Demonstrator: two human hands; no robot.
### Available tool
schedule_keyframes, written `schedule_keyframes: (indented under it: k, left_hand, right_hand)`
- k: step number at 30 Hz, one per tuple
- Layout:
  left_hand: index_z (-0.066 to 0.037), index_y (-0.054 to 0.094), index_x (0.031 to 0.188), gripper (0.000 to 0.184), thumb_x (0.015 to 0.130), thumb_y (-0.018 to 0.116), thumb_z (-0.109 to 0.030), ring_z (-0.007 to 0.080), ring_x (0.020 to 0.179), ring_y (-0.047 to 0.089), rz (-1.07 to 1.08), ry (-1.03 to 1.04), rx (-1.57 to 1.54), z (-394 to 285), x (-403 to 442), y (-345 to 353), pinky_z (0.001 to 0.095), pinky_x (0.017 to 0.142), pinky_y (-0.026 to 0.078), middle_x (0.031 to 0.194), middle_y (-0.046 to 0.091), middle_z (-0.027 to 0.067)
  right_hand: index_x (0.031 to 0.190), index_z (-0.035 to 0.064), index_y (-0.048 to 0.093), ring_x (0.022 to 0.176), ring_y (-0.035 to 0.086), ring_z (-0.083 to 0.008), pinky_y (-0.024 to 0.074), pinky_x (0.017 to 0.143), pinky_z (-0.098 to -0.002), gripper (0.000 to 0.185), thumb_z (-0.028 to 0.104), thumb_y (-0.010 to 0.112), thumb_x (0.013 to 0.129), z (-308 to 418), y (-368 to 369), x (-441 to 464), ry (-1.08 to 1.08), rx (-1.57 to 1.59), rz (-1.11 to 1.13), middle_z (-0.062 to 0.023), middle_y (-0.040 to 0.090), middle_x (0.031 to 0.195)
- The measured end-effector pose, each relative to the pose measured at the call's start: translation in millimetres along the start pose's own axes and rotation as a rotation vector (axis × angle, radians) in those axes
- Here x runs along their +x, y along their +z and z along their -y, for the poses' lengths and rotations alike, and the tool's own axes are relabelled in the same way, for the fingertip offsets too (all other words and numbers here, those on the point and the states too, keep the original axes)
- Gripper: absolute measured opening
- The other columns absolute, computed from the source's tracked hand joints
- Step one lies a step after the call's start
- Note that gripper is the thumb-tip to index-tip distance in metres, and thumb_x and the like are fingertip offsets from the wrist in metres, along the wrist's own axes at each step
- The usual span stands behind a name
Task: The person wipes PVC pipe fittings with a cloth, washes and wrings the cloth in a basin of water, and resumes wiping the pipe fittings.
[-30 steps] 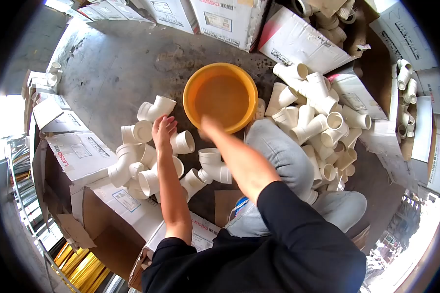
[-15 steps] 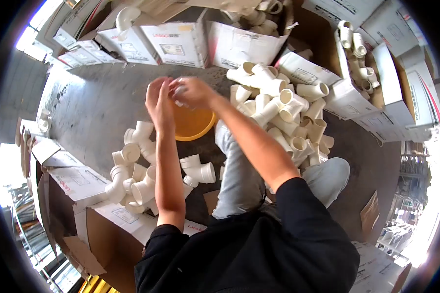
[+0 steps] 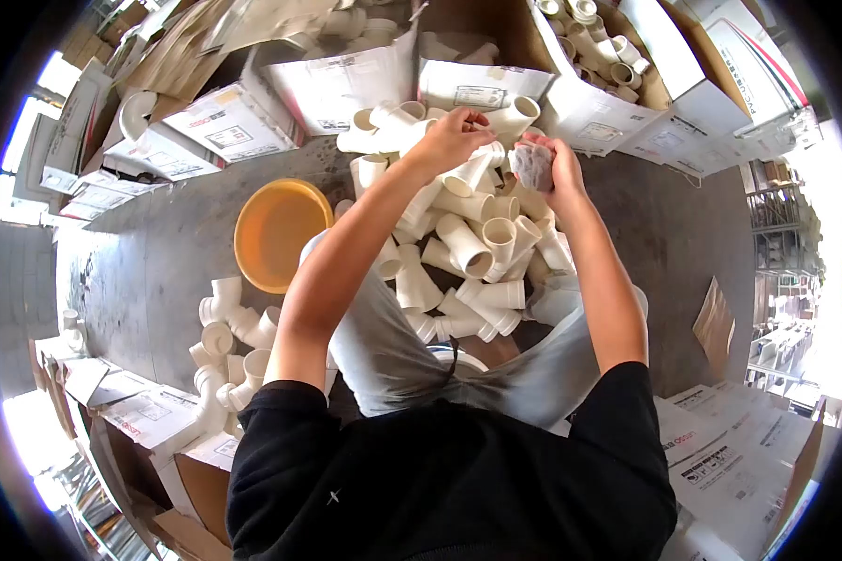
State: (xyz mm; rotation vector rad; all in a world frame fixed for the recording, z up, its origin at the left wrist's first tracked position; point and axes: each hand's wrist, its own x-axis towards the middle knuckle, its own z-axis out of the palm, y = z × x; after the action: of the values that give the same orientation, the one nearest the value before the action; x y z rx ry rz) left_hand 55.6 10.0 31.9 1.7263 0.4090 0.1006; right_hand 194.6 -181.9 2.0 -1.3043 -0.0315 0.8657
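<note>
My left hand is over the far part of a heap of white plastic pipe fittings. Its fingers are loosely bent and apart, with no held object visible; whether the fingertips touch the fitting beneath is unclear. To its right, my right hand is closed around a crumpled greyish cloth. The cloth is at the heap's far right edge, close to the fittings. Many fittings are branched or angled and lie at odds with one another between and beyond my knees.
An orange basin stands on the floor left of the heap. More white fittings lie at lower left. Open cartons line the far side, including a carton of fittings. A flat cardboard piece lies at right.
Both hands have moved right, from above the orange basin to the heap of fittings, and are farther apart. The view has turned right. The cloth is now plainly visible in my right hand.
</note>
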Motion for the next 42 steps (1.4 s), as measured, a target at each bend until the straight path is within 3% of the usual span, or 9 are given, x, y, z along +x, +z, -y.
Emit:
schedule_keyframes:
  k: [4,8,12,18,23,27,31,35,42]
  left_hand:
    - [-0.010,0.038,0.149,0.081,0.091,0.077,-0.051,0.0289,0.128,0.057,0.085,-0.316,-0.167,-0.3,18.8,47.6,0.0481,0.093,0.055,0.138,0.056,0.0156]
    - [-0.006,0.036,0.150,0.087,0.089,0.080,-0.050,0.0312,0.129,0.059,0.200,-0.507,-0.484,24.5,19.6,79.3,0.0498,0.099,0.056,0.137,0.057,0.0181]
    - [-0.005,0.036,0.148,0.070,0.092,0.078,-0.009,0.0268,0.107,0.071,0.349,-0.352,-0.679,70.0,33.2,91.4,0.0379,0.093,0.063,0.126,0.064,0.0158]
    - [-0.002,0.042,0.141,0.062,0.090,0.078,-0.002,0.0252,0.108,0.071,0.037,-0.275,-0.511,81.5,41.5,93.7,0.0369,0.091,0.063,0.124,0.064,0.0181]
    - [-0.003,0.046,0.138,0.059,0.089,0.079,-0.002,0.0250,0.108,0.070,0.079,-0.173,-0.553,79.0,56.5,85.7,0.0410,0.096,0.060,0.124,0.065,0.0162]
    - [0.000,0.044,0.140,0.055,0.095,0.073,-0.015,0.0274,0.103,0.071,0.059,-0.291,-0.468,71.2,61.2,56.6,0.0354,0.087,0.060,0.124,0.066,0.0206]
    - [-0.004,0.051,0.132,0.060,0.087,0.079,-0.033,0.0293,0.101,0.070,-0.206,-0.080,0.457,150.0,98.2,19.9,0.0411,0.088,0.056,0.116,0.069,0.0164]
    - [-0.015,0.042,0.144,0.085,0.077,0.085,-0.044,0.0411,0.130,0.057,-0.147,-0.190,0.791,146.5,103.5,7.9,0.0483,0.108,0.047,0.139,0.056,0.0218]
    - [-0.015,0.027,0.159,0.111,0.075,0.086,-0.054,0.0381,0.131,0.054,-0.049,-0.398,0.597,205.6,137.5,8.7,0.0477,0.111,0.043,0.143,0.054,0.0254]
  right_hand:
    - [0.128,0.0059,0.062,0.096,0.071,-0.0193,0.0588,0.082,-0.0346,0.030,0.019,0.048,0.106,1.5,-30.9,-6.2,-0.059,-0.007,-0.064,-0.0108,0.072,0.115]
    - [0.128,0.0030,0.063,0.107,0.067,-0.0162,0.0539,0.094,-0.0313,0.039,-0.007,0.063,0.090,-3.6,-41.7,-11.7,-0.172,-0.014,0.051,-0.0090,0.070,0.120]
    - [0.124,-0.0001,0.065,0.105,0.066,-0.0153,0.0533,0.094,-0.0294,0.036,-0.005,0.070,0.088,-10.9,-46.2,-9.1,-0.202,-0.198,0.077,-0.0084,0.070,0.118]
    - [0.134,-0.0062,0.062,0.106,0.070,-0.0195,0.0552,0.093,-0.0332,0.062,0.020,0.086,0.084,-14.5,-45.2,4.4,0.187,-0.300,0.203,-0.0140,0.073,0.117]
    - [0.130,-0.0027,0.066,0.091,0.072,-0.0175,0.0575,0.078,-0.0326,0.051,0.021,0.080,0.087,-13.7,-59.4,27.7,0.080,-0.406,0.057,-0.0119,0.074,0.112]
    - [0.120,0.0013,0.068,0.091,0.071,-0.0189,0.0571,0.076,-0.0342,0.035,0.017,0.073,0.090,-1.6,-61.5,23.7,0.032,-0.012,-0.134,-0.0101,0.073,0.106]
    - [0.113,0.0054,0.066,0.095,0.070,-0.0198,0.0575,0.080,-0.0383,0.027,0.020,0.067,0.091,4.5,-79.6,32.3,-0.040,0.268,-0.241,-0.0072,0.071,0.107]
    - [0.111,0.0031,0.065,0.096,0.071,-0.0235,0.0594,0.086,-0.0404,0.024,0.013,0.064,0.090,-1.4,-94.7,43.2,-0.056,0.408,-0.225,-0.0081,0.071,0.106]
    - [0.110,0.0013,0.065,0.095,0.070,-0.0237,0.0588,0.087,-0.0416,0.026,0.006,0.062,0.084,8.4,-76.5,25.2,0.025,0.410,-0.142,-0.0087,0.069,0.104]
